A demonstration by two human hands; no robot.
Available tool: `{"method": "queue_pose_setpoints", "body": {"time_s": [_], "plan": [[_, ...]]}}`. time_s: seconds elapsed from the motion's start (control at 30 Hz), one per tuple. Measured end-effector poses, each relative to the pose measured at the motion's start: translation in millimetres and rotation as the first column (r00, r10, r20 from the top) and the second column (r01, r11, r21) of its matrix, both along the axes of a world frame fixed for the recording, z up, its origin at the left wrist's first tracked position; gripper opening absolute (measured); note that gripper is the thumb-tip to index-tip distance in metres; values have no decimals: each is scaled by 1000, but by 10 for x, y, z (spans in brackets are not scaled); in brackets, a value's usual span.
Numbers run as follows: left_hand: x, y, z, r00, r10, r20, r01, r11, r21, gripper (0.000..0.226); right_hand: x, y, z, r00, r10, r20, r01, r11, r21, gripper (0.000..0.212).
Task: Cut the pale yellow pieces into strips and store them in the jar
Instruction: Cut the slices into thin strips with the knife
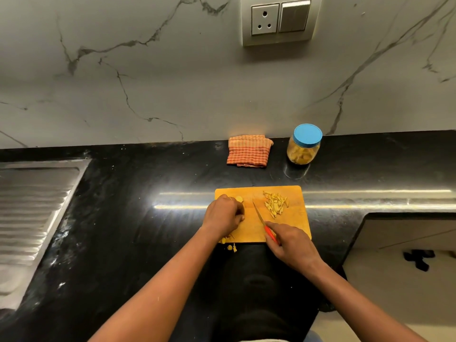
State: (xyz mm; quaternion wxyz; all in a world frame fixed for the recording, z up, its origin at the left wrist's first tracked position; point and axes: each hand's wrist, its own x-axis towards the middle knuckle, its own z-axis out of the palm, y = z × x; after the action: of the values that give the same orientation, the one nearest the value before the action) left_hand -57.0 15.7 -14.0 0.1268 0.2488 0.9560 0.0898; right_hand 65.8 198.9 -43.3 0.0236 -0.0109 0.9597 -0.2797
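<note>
Two bare hands work over our rectangular wooden cutting board (pixel 293 228). Our left hand (pixel 223 215) curls knuckles-up over pale yellow pieces (pixel 238 199) at nine o'clock; we cannot tell its grip. Our right hand (pixel 291 244) clamps the red-handled knife (pixel 264 224), blade pointing to eleven o'clock. Thin cut yellow strips (pixel 275 203) lie at one o'clock. Beyond stand the blue-lidded clear jar (pixel 304 145) and, left of it, a folded orange checked cloth (pixel 249 151).

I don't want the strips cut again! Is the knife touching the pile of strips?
Apart. The head view shows bare cutting board between the knife blade and the pile of strips. The right hand holds the knife.
</note>
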Motion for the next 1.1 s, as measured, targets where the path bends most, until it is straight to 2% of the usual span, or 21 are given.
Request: {"method": "queue_pose_setpoints", "body": {"time_s": [0.2,0.4,0.6,0.7,0.93,1.1], "plan": [[105,76,-59,990,81,-114,-92,992,-89,32,-20,18,0,1000,-16,-8,16,1000,-3,46],[296,199,-26,991,54,-123,-72,987,-145,14,-24,15,-8,999,-12,-34,12,1000,-1,44],[375,320,-177,978,65,-197,-65,998,6,5,-37,29,30,999,-16,-48,17,1000,11,42],[380,326,-198,979,89,-182,-74,994,84,10,-16,47,50,999,-28,-40,29,999,15,43],[456,266,-325,959,131,-252,-91,982,166,10,57,-52,35,998,-67,-1,67,998,21,50],[424,256,-328,961,231,-150,-192,952,239,13,65,-93,32,999,-40,25,41,999,-24,53]]}}
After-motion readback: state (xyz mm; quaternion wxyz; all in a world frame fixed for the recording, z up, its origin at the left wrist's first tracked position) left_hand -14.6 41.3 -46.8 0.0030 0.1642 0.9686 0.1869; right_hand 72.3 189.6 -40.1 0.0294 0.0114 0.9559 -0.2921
